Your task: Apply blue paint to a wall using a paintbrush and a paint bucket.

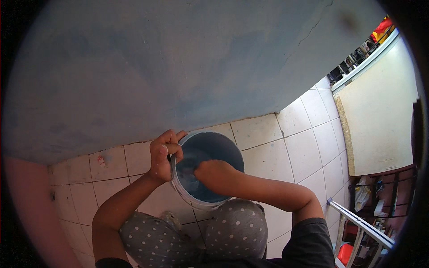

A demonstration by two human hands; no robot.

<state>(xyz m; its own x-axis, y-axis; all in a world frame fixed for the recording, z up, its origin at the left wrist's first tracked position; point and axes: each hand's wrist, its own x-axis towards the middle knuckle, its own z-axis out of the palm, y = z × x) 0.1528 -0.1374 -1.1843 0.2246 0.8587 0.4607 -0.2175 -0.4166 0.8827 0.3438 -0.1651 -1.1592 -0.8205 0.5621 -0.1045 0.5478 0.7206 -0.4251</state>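
A round, pale-rimmed bucket (212, 142) stands on the tiles between my knees, close to the foot of the wall. Its inside looks dark blue-grey; I cannot tell how much is liquid or coating. My left hand (163, 154) grips the left side of the rim, fingers curled over the edge. Reaching in from the right, my right hand (213, 172) is inside the bucket with its fingers closed and pointing down. Whatever that hand may hold is hidden behind it. Light specks mark my left hand and wrist.
A wall (156, 67) with blue-grey patches and a crack rises ahead. White floor tiles (263, 156) surround the bucket. A cream panel (380, 111) stands at right. Below it are a metal ladder-like frame (357, 223), a dark rack (393, 192) and a red object (345, 253).
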